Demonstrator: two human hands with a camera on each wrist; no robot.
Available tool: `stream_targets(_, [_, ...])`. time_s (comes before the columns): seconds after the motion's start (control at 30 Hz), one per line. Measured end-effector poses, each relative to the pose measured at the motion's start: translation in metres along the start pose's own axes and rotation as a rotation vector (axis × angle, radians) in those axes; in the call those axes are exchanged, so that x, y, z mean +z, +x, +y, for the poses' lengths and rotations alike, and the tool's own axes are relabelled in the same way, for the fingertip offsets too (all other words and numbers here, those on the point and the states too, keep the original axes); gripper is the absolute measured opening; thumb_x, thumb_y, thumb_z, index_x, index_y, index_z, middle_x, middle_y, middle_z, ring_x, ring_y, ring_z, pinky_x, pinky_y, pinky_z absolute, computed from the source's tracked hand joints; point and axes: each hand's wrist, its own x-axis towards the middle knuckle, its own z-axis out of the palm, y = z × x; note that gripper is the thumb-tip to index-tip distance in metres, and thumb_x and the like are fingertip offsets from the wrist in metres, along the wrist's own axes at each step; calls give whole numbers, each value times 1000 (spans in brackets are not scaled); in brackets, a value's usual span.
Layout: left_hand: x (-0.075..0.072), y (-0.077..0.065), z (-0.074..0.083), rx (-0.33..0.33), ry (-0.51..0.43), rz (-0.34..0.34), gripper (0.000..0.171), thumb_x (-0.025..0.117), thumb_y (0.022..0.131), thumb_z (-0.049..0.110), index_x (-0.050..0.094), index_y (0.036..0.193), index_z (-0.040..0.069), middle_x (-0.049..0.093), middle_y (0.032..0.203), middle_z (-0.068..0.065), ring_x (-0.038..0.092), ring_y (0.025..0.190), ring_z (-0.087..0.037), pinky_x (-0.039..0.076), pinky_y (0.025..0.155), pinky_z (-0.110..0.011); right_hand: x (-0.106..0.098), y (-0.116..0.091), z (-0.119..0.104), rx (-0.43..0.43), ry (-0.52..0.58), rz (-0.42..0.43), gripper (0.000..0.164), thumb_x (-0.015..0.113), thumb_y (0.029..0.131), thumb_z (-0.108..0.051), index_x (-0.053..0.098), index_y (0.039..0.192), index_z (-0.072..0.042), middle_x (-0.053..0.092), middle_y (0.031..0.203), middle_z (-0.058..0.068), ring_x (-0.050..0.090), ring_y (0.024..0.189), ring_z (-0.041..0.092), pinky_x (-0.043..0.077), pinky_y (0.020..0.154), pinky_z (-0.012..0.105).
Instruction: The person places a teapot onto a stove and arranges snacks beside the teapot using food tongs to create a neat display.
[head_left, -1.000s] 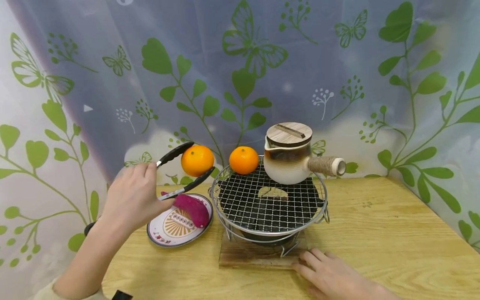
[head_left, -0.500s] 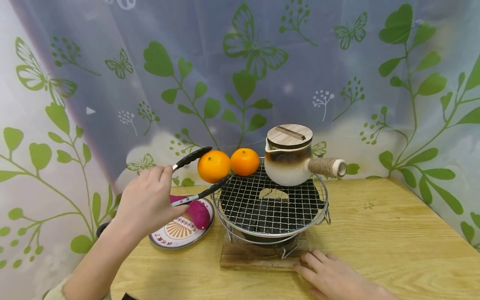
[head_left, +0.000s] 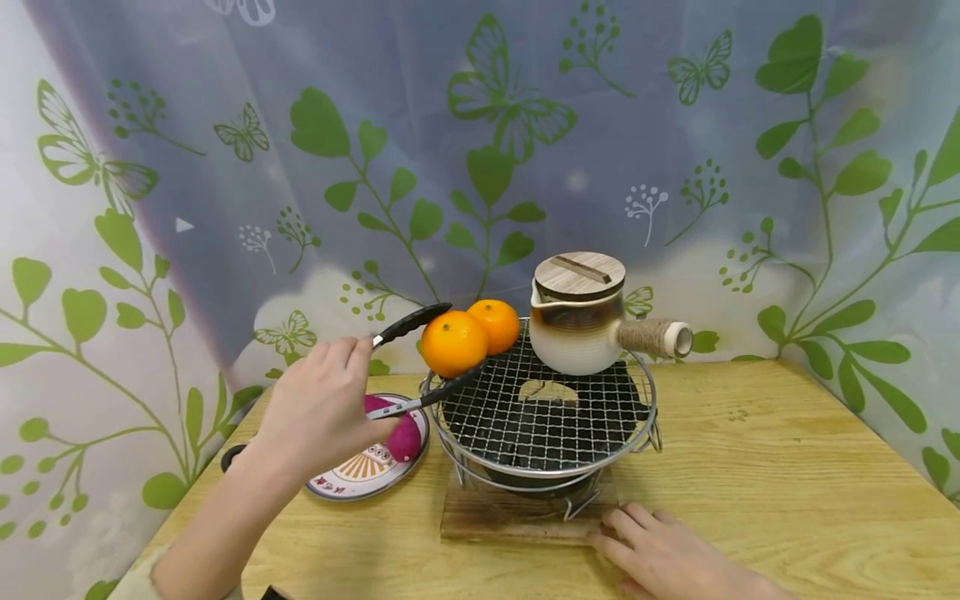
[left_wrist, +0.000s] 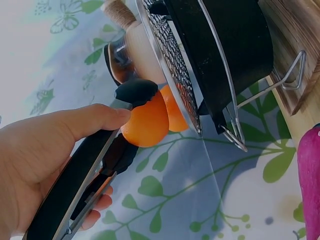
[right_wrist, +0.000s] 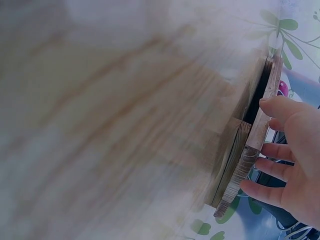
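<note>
My left hand [head_left: 322, 404] grips a pair of black-tipped metal tongs [head_left: 397, 408]. Between their tips is a mandarin orange [head_left: 453, 343], held over the left rim of a round wire grill rack [head_left: 547, 425]. In the left wrist view the thumb presses along one arm of the tongs [left_wrist: 82, 175]. Behind the held fruit, and partly covered by it, a second mandarin orange [head_left: 501, 323] sits on the rack. My right hand [head_left: 667, 546] touches the right front corner of the wooden board [head_left: 517, 521] under the stove, fingers spread along its edge in the right wrist view.
A brown and white teapot [head_left: 573, 342] with a wooden lid stands at the back of the rack, its rope-wrapped handle pointing right. Left of the stove, a patterned plate [head_left: 348, 486] holds a purple sweet potato [head_left: 405, 437]. A leaf-print curtain [head_left: 375, 83] hangs behind the table.
My left hand has carried the tongs and the mandarin orange rightward and slightly down, from above the plate to the rack's left rim. The right hand stays at the board.
</note>
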Motion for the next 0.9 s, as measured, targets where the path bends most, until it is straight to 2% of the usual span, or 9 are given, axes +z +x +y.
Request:
stream_targets(0.43, [2,1,4,6,-11,1,93,79,63,46,45,127,-13,55,117,-25,53,102,-38,48,84,-46,1,0,-1,21,46,-4,49,75,71,-32,57,114,-18,49,102,0,47,86,16,43,53,23])
stream_targets(0.9, [6,2,13,25,-14,11,91,78,61,48,49,124,-10,55,118,-21,54,99,-36,48,83,-45,1,-1,-1,15,25,9,51,77,69,-32,57,113,-18,49,101,0,48,85,16,43,53,23])
